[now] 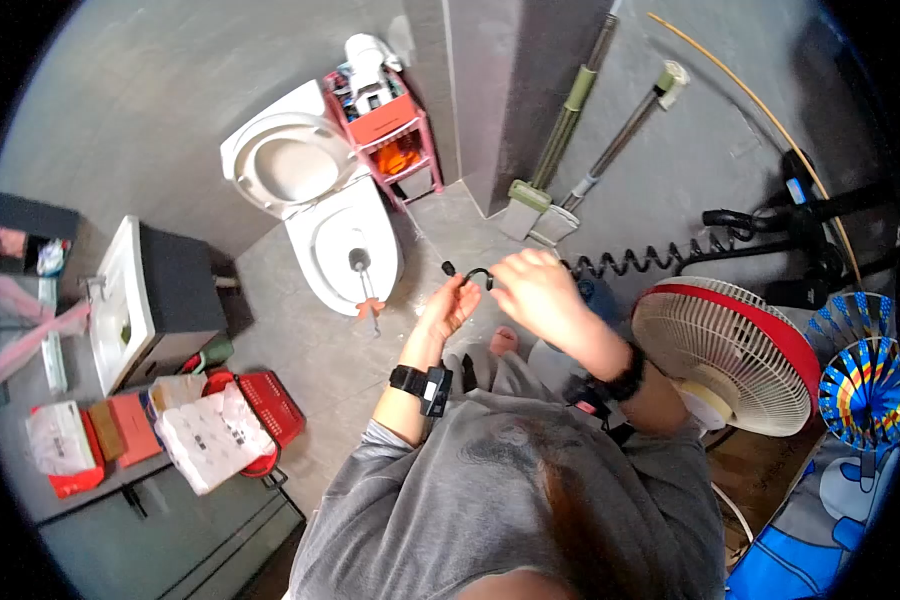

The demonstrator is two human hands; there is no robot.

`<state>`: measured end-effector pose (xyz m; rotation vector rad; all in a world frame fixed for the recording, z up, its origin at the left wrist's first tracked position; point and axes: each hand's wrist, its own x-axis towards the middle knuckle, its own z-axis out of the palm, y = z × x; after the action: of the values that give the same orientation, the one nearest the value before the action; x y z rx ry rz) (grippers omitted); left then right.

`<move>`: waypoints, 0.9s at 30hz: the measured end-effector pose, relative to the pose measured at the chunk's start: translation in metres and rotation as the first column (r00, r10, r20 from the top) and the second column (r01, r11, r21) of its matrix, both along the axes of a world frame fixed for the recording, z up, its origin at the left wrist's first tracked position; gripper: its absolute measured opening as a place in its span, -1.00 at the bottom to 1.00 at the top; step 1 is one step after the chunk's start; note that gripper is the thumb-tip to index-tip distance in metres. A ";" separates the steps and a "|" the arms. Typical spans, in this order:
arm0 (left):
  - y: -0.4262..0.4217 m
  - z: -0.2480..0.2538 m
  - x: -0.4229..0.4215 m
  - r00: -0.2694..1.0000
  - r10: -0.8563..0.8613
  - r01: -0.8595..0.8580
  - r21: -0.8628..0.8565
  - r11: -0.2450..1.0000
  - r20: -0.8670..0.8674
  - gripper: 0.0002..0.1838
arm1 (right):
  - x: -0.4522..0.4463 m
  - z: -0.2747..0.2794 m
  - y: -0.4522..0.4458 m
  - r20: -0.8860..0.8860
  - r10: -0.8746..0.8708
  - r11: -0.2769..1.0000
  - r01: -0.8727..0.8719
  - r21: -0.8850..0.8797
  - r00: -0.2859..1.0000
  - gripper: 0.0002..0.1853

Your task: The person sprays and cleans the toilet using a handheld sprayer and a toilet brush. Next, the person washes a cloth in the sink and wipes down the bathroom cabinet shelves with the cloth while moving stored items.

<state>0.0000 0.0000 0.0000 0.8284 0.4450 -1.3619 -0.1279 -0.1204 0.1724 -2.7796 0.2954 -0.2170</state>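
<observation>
A short black cord (pixel 479 271) is seen between the two hands, thin and bent into a small arch, with a thicker, dark, rounded end piece (pixel 448 268). The end piece is pointed up and away from the fingertips of the left hand (pixel 448 309), and the arch is extended from there to the fingers of the right hand (pixel 535 290).

By the left hand the cord is lightly pinched at the fingertips, just below the end piece; the fingers are curled and the palm is partly turned up, not clenched. The right hand is held with its back to the camera and its fingers bent over the far side of the arch. Its grip is hidden by the hand itself, so how tightly it is closed cannot be told.

To the right of the right hand, a coiled black cable (pixel 625 262) is stretched toward a black frame (pixel 820 235); whether it is joined to the short cord cannot be told. Below and to the right of that hand, a fan (pixel 725 350) with a red rim is placed. Beyond the left hand, a white toilet (pixel 330 235) is seen with its lid raised, and a pink rack (pixel 432 160) is set beside it. Well left of the left hand, a red basket (pixel 270 405) is placed near a white package (pixel 210 440).
</observation>
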 end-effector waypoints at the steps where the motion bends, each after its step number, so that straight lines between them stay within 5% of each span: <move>1: -0.002 0.005 -0.003 0.999 -0.030 0.031 -0.034 0.999 0.031 -0.72 | 0.011 -0.019 0.005 0.017 0.049 0.998 -0.048 -0.027 0.999 -0.68; 5: 0.038 0.034 0.001 0.995 -0.024 0.028 -0.040 0.999 0.096 -0.75 | 0.051 -0.064 0.061 -0.234 0.030 0.977 -0.078 -0.198 0.972 -0.73; 9: 0.059 0.025 0.008 0.999 -0.015 0.020 -0.106 0.994 0.047 -0.76 | 0.061 -0.088 0.076 -0.169 0.071 0.965 -0.111 -0.239 0.983 -0.78; 12: 0.071 0.035 0.015 0.990 -0.085 0.077 0.071 0.994 0.116 -0.76 | 0.073 -0.092 0.079 -0.131 0.149 0.983 -0.161 -0.092 0.980 -0.81; 15: 0.076 0.041 0.031 0.982 -0.172 0.172 0.011 0.985 0.083 -0.75 | 0.079 -0.089 0.082 -0.122 0.179 0.983 -0.183 -0.027 0.976 -0.81; 19: 0.076 0.049 0.042 0.935 -0.291 0.271 0.121 0.955 0.205 -0.66 | 0.087 -0.076 0.087 -0.148 0.141 0.985 -0.153 -0.074 0.979 -0.83; 20: 0.080 0.037 0.047 0.913 -0.333 0.333 0.039 0.942 0.234 -0.64 | 0.087 -0.070 0.088 -0.170 0.115 0.989 -0.129 -0.073 0.979 -0.84; 27: 0.121 0.055 0.059 0.892 -0.392 0.378 0.105 0.920 0.225 -0.54 | 0.106 -0.052 0.088 -0.118 -0.009 0.985 -0.012 -0.173 0.993 -0.80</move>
<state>0.0590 0.1212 0.0554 1.1622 0.1297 -1.5906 -0.0224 -0.0325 0.1206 -2.9709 0.3177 -0.0802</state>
